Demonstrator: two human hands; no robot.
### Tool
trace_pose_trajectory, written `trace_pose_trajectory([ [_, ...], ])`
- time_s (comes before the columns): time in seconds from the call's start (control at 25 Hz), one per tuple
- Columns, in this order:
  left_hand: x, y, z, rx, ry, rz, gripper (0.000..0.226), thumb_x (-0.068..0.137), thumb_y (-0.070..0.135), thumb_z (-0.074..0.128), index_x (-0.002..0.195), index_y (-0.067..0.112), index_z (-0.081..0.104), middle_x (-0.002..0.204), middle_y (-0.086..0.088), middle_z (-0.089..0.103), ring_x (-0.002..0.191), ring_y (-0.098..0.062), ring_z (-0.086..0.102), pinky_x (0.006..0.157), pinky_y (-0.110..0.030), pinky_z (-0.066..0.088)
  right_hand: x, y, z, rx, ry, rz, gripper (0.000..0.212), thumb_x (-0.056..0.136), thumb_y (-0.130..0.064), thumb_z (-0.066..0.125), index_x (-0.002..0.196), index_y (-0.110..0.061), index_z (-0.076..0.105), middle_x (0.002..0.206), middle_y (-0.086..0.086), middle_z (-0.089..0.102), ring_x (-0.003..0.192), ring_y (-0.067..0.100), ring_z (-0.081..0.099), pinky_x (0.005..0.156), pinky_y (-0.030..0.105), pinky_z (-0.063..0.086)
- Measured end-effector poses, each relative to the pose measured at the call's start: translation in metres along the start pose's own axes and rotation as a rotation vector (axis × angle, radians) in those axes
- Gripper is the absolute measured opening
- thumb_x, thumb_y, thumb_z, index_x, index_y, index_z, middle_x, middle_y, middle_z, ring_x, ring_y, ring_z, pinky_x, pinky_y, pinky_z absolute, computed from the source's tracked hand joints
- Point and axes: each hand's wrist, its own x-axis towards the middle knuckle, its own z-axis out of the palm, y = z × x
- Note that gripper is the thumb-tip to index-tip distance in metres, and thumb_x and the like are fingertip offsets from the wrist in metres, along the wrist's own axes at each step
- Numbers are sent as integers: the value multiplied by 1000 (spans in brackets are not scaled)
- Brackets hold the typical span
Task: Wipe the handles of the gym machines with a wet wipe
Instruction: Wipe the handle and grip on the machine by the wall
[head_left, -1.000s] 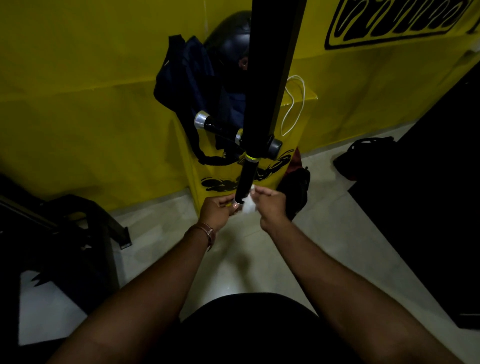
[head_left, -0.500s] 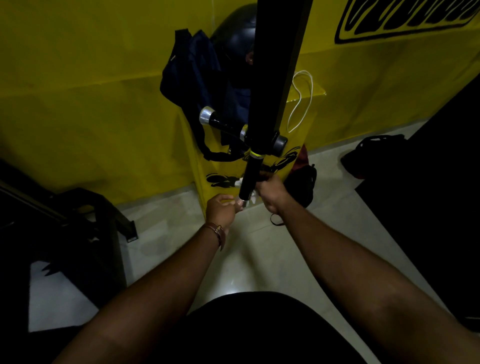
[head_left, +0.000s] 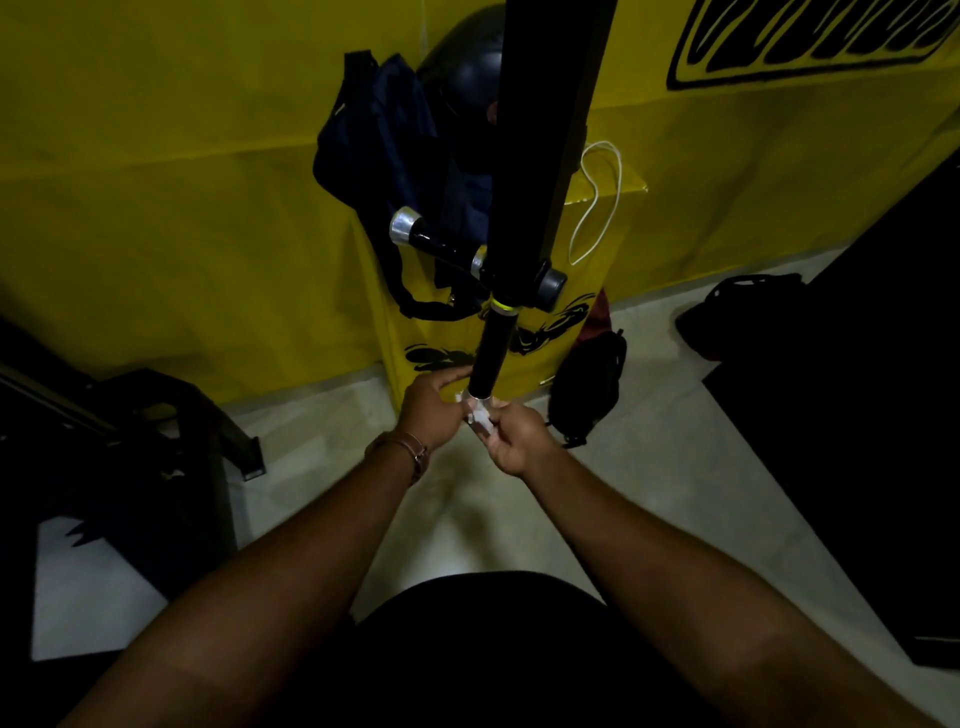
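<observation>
though black lettering and black marks show on the yellow wall, none of it can be read. the handle hangs from a black bar, its lower end between both hands. the left hand curls by the handle's tip, and the right hand pinches the white wipe just under it, the wipe touching both hands.
</observation>
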Motion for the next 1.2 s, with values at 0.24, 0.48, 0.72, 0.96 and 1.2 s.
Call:
trace_pose_trajectory([
  [0.24, 22, -1, -9, -46, -183, 99, 40, 76, -28, 44, 114, -23, 55, 127, -33, 53, 100, 10, 61, 83, -7, 44, -6, 1, 8, 263, 143, -45, 32, 99, 3, 41, 128, 14, 46, 134, 28, 53, 116, 42, 58, 73, 39, 60],
  [0.48, 26, -5, -16, -195, -276, 24, 32, 82, -17, 52, 113, -23, 57, 137, -38, 42, 92, 14, 62, 86, -9, 46, -11, 2, 34, 639, -11, 66, 37, 105, -18, 30, 120, 7, 54, 114, 24, 60, 99, 37, 60, 62, 44, 60],
  [0.72, 7, 11, -26, -330, -352, -148, 60, 71, 7, 39, 128, 8, 58, 134, -6, 55, 118, -12, 50, 81, -22, 41, -34, 8, 17, 272, 197, -87, 19, 96, 6, 47, 111, 12, 57, 100, 22, 64, 97, 36, 64, 69, 38, 60],
  [0.96, -6, -5, -15, -837, -230, -395, 48, 85, 14, 39, 126, -1, 59, 116, -12, 68, 97, -21, 66, 89, -34, 50, -37, -12, -5, -1587, 148, -1579, 21, 79, -8, 64, 97, -14, 74, 88, -1, 71, 79, 22, 55, 64, 30, 41],
  [1.2, -1, -7, -12, -992, -155, -456, 50, 99, 34, 39, 137, 4, 52, 132, -22, 57, 124, -32, 55, 92, -35, 47, -40, 6, 43, -2467, 107, -1399, 18, 76, -16, 49, 77, -14, 67, 70, 7, 63, 74, 27, 56, 66, 37, 39],
])
